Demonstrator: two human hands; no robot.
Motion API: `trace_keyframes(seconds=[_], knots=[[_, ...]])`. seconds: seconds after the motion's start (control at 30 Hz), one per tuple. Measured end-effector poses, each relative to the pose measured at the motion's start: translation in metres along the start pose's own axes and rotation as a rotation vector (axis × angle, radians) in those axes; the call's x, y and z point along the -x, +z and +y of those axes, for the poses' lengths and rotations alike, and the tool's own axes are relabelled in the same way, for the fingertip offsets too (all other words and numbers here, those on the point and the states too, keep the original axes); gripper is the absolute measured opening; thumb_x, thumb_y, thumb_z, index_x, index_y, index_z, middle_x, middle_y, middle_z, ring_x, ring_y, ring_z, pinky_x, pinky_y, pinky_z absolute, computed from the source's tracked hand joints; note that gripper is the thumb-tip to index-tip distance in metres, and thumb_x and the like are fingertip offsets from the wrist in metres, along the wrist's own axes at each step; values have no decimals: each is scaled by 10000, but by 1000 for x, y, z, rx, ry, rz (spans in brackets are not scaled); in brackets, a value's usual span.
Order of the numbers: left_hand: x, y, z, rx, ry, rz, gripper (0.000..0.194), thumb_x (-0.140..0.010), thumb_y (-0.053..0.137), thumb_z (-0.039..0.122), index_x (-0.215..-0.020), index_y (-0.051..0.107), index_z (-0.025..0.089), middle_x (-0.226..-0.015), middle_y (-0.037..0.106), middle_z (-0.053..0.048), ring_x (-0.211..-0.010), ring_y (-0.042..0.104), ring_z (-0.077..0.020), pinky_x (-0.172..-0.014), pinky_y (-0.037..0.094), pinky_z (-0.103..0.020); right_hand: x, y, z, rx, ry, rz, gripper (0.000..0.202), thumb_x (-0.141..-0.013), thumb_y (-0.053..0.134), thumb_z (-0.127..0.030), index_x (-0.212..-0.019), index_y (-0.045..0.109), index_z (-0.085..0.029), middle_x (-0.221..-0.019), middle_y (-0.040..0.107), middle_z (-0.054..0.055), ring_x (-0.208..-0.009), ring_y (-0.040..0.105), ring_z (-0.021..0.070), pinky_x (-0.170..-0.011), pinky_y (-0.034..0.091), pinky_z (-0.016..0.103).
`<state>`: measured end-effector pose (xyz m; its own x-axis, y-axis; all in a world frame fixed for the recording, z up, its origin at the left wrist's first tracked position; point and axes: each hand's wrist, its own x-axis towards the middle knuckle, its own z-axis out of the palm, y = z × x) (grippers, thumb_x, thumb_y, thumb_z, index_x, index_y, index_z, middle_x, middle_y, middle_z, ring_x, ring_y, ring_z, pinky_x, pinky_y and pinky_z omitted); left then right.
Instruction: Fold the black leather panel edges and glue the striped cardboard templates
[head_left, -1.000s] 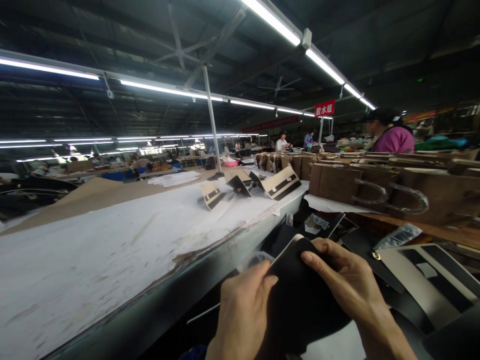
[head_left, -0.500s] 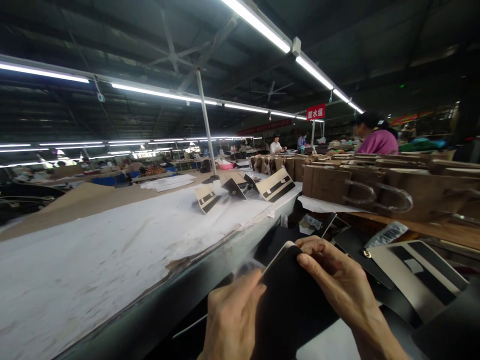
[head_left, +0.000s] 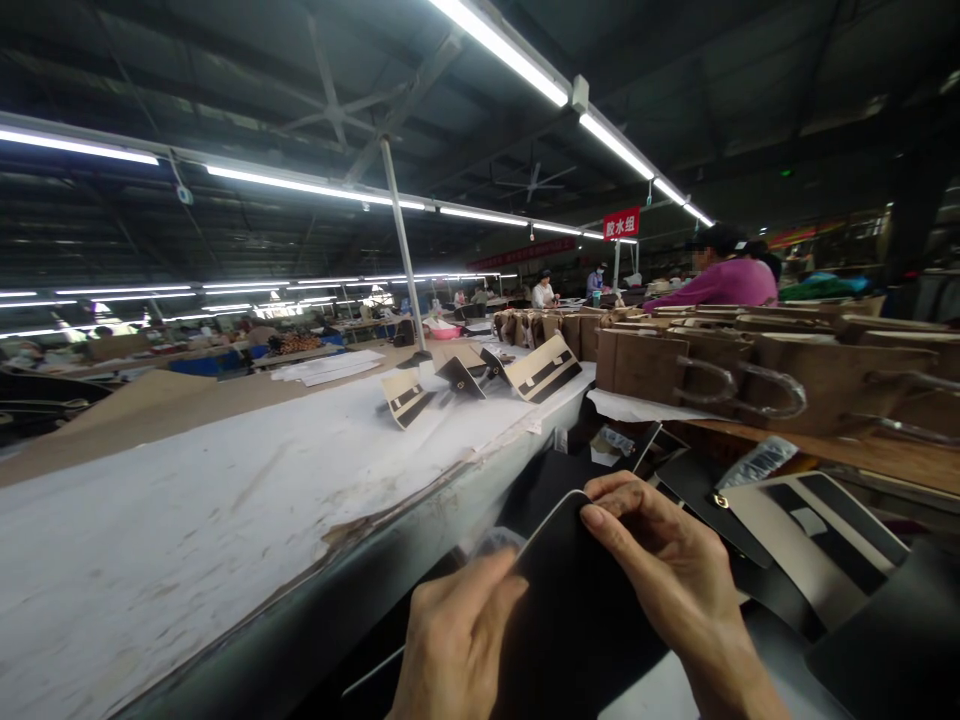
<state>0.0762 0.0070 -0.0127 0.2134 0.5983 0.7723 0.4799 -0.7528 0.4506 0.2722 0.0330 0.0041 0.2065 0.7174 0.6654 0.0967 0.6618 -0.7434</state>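
A black leather-like panel (head_left: 574,610) with a pale edge and a rounded top corner is held up between my two hands. My left hand (head_left: 461,625) is closed on its left edge, fingers and thumb pressed together and slightly blurred. Near the rounded corner my right hand (head_left: 667,555) pinches the panel's top edge between thumb and fingers. To the right of my right hand lies a beige panel (head_left: 806,540) with black strips, beside a black piece with a small gold-coloured clasp (head_left: 721,500). The panel's lower part runs out of view.
A long table covered with white paper (head_left: 247,480) stretches along the left. Several folded beige-and-black panels (head_left: 544,370) stand on it by a metal pole (head_left: 401,235). Brown bags with plastic-wrapped handles (head_left: 641,365) stand in rows at right. A person in purple (head_left: 724,280) is behind them.
The view has shifted slightly, so the scene sits a little further left. Both hands keep their hold on the black panel. The person in purple has stretched an arm to the left.
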Motion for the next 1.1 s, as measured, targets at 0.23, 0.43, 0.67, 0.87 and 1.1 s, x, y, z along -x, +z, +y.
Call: trace_keyframes(seconds=[0.23, 0.43, 0.67, 0.87, 1.1], knots=[[-2, 1, -8, -311, 29, -53, 303, -965, 610, 248, -1268, 612, 246, -972, 805, -14, -799, 782, -165, -731, 598, -190, 3, 4, 0, 136, -163, 42, 193, -873, 710, -232, -698, 630, -217, -817, 690, 11, -712, 657, 129, -642, 504, 202], [-17, 7, 5, -188, -40, -9, 157, -984, 533, 174, -890, 630, 254, -693, 667, 63, -598, 663, -87, -579, 482, -158, 10, 16, -4, 152, -255, -76, 191, -912, 659, -174, -736, 594, -211, -823, 674, -14, -706, 651, 87, -637, 493, 152], [-20, 12, 12, -96, -32, 78, 190, -990, 484, 120, -886, 588, 240, -677, 617, 64, -581, 616, -61, -587, 440, -132, 15, 34, -4, -37, -153, -81, 186, -876, 691, -180, -706, 626, -216, -789, 692, -19, -687, 660, 82, -620, 512, 128], [-20, 4, 6, -120, 65, 44, 184, -986, 478, 90, -930, 586, 228, -677, 624, 48, -569, 607, -72, -578, 431, -158, 14, 39, 0, -376, 187, -67, 314, -754, 848, -316, -828, 553, -238, -755, 694, -26, -636, 642, 106, -588, 529, 179], [-26, -6, 8, 116, -16, -61, 306, -1019, 469, 205, -724, 551, 203, -577, 486, 41, -527, 468, -84, -535, 342, -239, 3, 10, -2, -251, 214, -532, 329, -959, 604, -497, -841, 683, -201, -756, 653, 28, -691, 618, 146, -650, 522, 253]])
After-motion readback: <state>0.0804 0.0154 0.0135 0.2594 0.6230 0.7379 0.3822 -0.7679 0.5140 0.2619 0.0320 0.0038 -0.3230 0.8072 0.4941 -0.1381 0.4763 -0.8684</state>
